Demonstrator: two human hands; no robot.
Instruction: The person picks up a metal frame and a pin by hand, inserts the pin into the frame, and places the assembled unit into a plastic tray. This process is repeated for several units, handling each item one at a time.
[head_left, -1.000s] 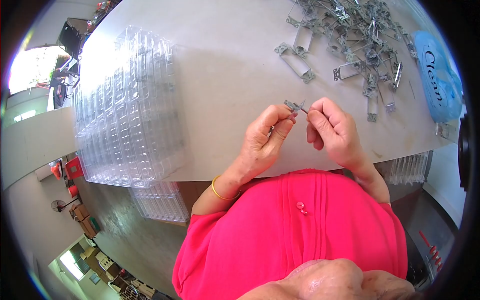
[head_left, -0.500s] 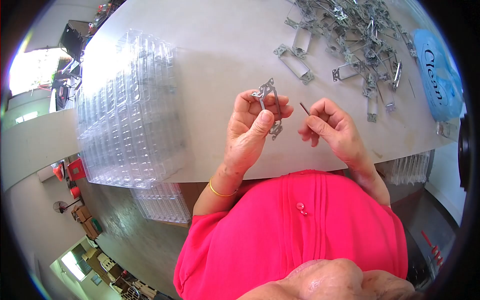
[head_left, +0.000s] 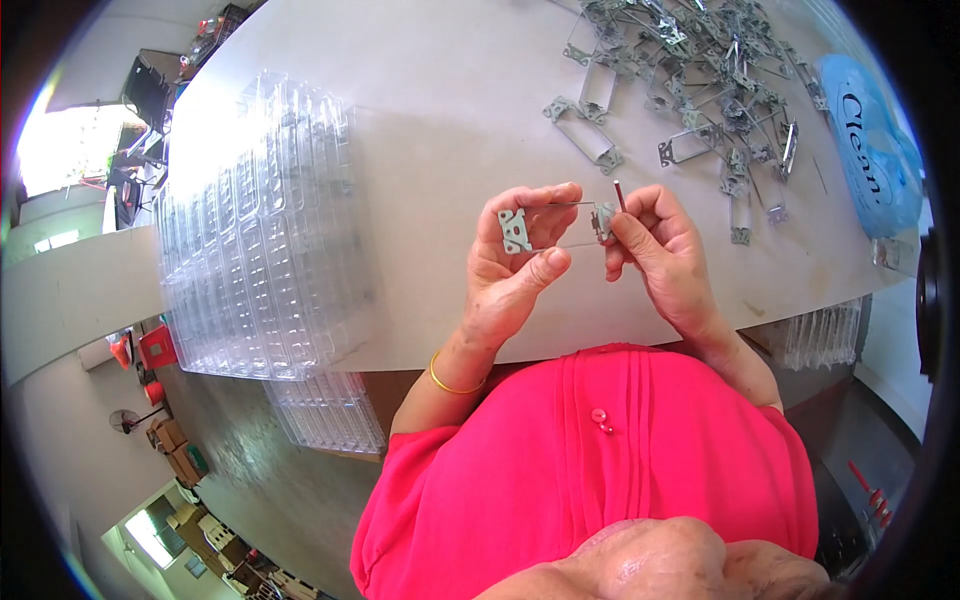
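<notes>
My left hand (head_left: 500, 285) is closed around a small rectangular metal bracket frame (head_left: 514, 231), gripping its long thin sides between thumb and fingers. One pierced end plate of the frame faces up near my left palm; the other lies at my right fingertips. My right hand (head_left: 665, 250) is closed on a thin dark rod (head_left: 619, 195), whose tip sticks up past the thumb. My right thumb and fingers meet the frame's right end plate, and the rod's lower part is hidden behind them.
A tangled heap of similar metal frames (head_left: 735, 95) covers the table's far right, with a few loose ones nearer. Stacked clear plastic trays (head_left: 265, 240) stand at the left. A blue "Clean" bag (head_left: 868, 150) lies at the right edge. More trays (head_left: 330, 410) are below the table.
My left hand has turned the frame from upright to lying sideways, one end toward my right hand. My right hand has moved slightly left to touch it, and the rod now points more upright.
</notes>
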